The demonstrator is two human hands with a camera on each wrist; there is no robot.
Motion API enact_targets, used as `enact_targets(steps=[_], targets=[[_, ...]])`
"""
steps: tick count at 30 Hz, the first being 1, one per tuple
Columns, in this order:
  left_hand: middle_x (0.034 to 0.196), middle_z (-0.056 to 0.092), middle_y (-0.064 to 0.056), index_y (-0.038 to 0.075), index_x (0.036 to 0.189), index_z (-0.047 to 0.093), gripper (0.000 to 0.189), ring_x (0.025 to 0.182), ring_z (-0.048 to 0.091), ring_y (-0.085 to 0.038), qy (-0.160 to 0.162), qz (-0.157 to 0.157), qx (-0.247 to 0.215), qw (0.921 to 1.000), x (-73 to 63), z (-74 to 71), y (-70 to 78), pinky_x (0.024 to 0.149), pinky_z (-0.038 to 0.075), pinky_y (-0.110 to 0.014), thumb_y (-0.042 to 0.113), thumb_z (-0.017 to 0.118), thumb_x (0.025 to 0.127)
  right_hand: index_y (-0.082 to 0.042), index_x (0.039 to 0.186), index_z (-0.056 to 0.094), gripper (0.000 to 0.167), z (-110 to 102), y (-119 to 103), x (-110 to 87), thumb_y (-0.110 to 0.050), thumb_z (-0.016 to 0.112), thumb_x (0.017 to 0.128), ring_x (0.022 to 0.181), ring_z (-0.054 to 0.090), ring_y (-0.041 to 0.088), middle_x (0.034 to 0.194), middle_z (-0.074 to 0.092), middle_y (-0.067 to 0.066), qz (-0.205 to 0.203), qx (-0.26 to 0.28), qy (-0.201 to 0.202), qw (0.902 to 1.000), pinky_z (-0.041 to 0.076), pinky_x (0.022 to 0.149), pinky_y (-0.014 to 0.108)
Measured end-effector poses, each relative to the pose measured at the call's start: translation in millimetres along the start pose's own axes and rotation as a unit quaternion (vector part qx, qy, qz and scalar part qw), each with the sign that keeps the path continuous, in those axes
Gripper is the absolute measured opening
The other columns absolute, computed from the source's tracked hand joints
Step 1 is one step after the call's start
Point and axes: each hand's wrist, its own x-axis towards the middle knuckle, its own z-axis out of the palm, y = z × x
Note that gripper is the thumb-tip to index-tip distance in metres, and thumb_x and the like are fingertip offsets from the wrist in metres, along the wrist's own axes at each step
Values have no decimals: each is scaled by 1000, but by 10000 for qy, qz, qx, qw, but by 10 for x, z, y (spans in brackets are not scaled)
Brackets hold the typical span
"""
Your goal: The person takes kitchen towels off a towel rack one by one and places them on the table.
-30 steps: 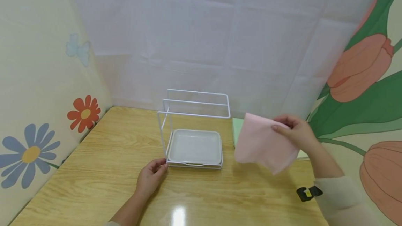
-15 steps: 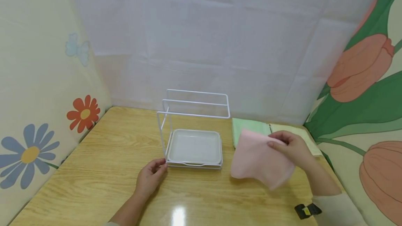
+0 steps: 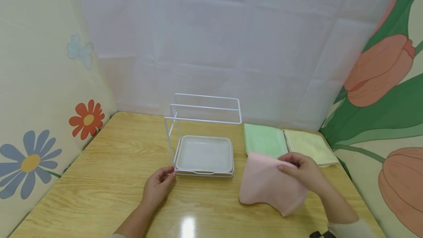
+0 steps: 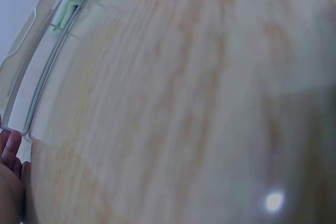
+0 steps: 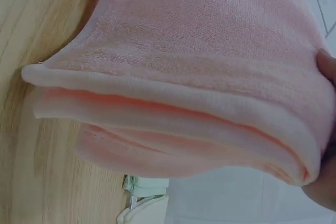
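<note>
My right hand (image 3: pixel 302 170) pinches a folded pink towel (image 3: pixel 269 184) by its upper edge. The towel hangs down just to the right of a white wire rack (image 3: pixel 203 122); the right wrist view shows its fuzzy pile and stacked layers. A pale shallow tray (image 3: pixel 205 154) sits in the base of that rack. My left hand (image 3: pixel 158 186) holds the rack's front left corner between thumb and fingers. In the left wrist view, the fingers (image 4: pixel 10 148) meet the rack's wire frame (image 4: pixel 39 87), and most of the hand is cut off.
A folded green towel (image 3: pixel 265 140) and a folded yellow towel (image 3: pixel 310 146) lie side by side at the back right of the wooden table (image 3: pixel 109 164). A white cloth (image 3: pixel 205 39) hangs behind. Flower-patterned sheets flank both sides.
My right hand has brought the pink towel downward and slightly left, toward the table, uncovering the green and yellow towels. The left hand and the rack have stayed in place.
</note>
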Motion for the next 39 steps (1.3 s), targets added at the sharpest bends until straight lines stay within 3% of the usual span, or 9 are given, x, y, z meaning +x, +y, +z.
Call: enact_targets(steps=[8, 16, 24, 32, 39], targets=[[110, 71, -21, -5, 115, 66, 28, 76, 57, 10, 56, 50, -52, 10000, 10, -4, -26, 70, 49, -12, 13, 68, 92, -1, 106, 69, 25, 67, 43, -49, -19, 73, 88, 81, 60, 0, 100, 72, 10, -239, 209, -206, 9993, 52, 69, 21], [106, 72, -20, -6, 115, 66, 30, 75, 57, 9, 84, 63, -227, 9997, 7, -5, -33, 69, 48, -11, 13, 68, 92, -3, 106, 70, 25, 94, 204, 129, -22, 72, 90, 79, 59, 1, 101, 72, 11, -235, -17, -149, 9996, 51, 68, 22], [90, 74, -10, -7, 106, 68, 26, 72, 58, 7, 317, 635, -318, 9970, -11, 8, -76, 64, 48, -12, 14, 69, 90, -4, 109, 69, 31, 40, 387, 383, -29, 71, 90, 81, 61, 9, 101, 71, 9, 109, -269, -78, 9995, 51, 69, 24], [109, 71, -21, -6, 116, 65, 31, 76, 57, 9, 53, 40, -214, 9997, 2, 1, -39, 70, 48, -11, 13, 68, 92, -5, 111, 69, 31, 32, 589, 612, -29, 70, 91, 85, 56, 12, 106, 71, 10, 323, -596, -94, 9977, 46, 75, 27], [111, 71, -21, -5, 117, 65, 31, 76, 57, 10, -7, -52, -213, 9998, 7, 0, -29, 70, 48, -11, 13, 67, 93, -2, 114, 67, 34, 79, 734, 713, -27, 71, 90, 85, 51, 15, 104, 69, 11, 551, -431, -225, 9973, 43, 75, 28]])
